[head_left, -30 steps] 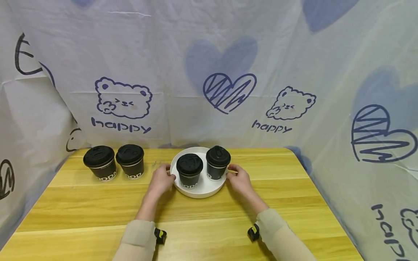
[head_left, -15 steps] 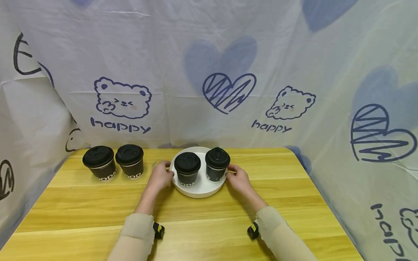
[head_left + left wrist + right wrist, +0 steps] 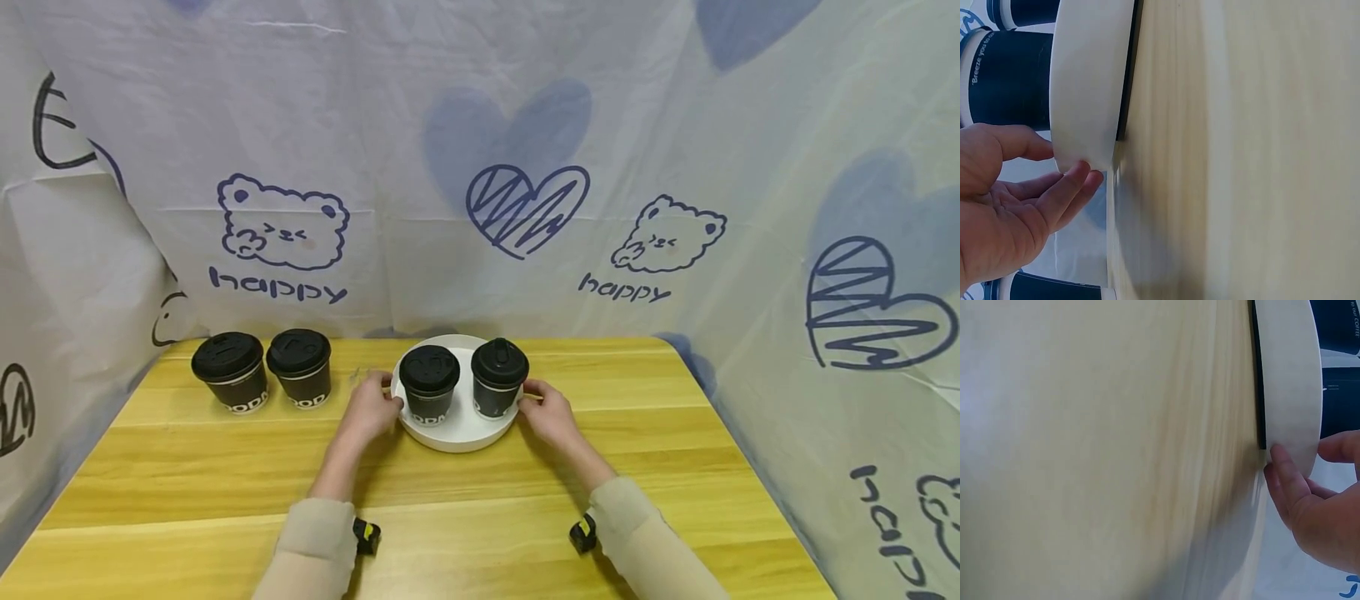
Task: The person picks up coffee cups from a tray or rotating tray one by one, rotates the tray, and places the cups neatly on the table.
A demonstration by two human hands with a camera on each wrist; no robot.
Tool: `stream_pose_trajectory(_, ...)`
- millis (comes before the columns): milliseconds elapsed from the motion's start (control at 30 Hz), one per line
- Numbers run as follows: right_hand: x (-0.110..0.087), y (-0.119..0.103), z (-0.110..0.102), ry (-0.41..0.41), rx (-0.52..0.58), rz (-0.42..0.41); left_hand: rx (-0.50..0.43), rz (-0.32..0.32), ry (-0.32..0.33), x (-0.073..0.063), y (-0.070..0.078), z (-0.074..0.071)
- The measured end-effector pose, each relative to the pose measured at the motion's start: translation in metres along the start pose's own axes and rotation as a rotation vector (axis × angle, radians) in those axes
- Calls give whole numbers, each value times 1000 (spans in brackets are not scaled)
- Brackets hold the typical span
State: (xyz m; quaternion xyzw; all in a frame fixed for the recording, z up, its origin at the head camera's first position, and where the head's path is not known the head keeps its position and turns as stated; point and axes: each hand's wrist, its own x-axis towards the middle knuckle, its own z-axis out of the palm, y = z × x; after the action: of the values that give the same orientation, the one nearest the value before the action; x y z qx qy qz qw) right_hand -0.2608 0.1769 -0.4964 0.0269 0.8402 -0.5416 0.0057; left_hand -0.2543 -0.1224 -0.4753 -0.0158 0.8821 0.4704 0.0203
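Note:
A round white tray (image 3: 459, 434) with a raised rim sits at the far middle of the table. Two black paper coffee cups with black lids stand upright in it, a left cup (image 3: 430, 385) and a right cup (image 3: 500, 379). My left hand (image 3: 372, 410) pinches the tray's left side, thumb at the rim and fingers against the outer wall. On the opposite side my right hand (image 3: 550, 412) holds it the same way. Both wrist views show a dark strip under the tray wall (image 3: 1088, 75) (image 3: 1289, 375).
Two more lidded coffee cups, an outer one (image 3: 232, 372) and an inner one (image 3: 300, 367), stand side by side at the back left of the wooden table (image 3: 465, 533). A patterned white cloth (image 3: 405, 167) hangs behind the back edge and along the sides.
The left cup on the tray has shifted slightly back and left, and the right one slightly forward, as if the tray turned a little. Both hands keep their hold at the sides.

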Motion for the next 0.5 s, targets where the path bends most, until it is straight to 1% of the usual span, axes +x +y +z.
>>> stream_pose_trajectory(333,-7,-2,0,-9,0,-2,14,-11,4,-4,2,1)
stream_pose_trajectory(500,-6,-4,1,10,2,6,8,-22,-4,-4,0,1)
